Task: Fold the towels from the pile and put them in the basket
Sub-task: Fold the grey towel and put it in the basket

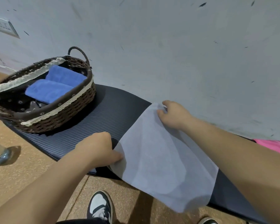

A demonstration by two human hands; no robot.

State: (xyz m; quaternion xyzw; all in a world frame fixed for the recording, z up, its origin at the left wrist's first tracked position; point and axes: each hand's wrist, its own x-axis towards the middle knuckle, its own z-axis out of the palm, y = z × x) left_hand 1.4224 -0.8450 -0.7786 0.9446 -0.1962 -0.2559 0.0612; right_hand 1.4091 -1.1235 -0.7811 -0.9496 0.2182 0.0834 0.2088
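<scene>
Head view: the left hand [100, 147] is pinching the near left corner of the thin white towel [160, 159], with its fingers curled onto the cloth. The right hand [173, 115] is gripping the far left corner close to the wall, its fingers likewise closed on the fabric. Both hands are holding the same short edge, apparently to keep the sheet taut and flat on the dark ribbed mat [95, 113] ahead of a fold. The towel is lying rightward from the two grips, passing beneath the right forearm, with its near edge overhanging the mat's front. The wicker basket [55, 122] is standing on the mat well to the left, already holding two folded blue towels [50, 91]. A pink cloth [275, 146] is showing at the far right, presumably the remaining pile.
</scene>
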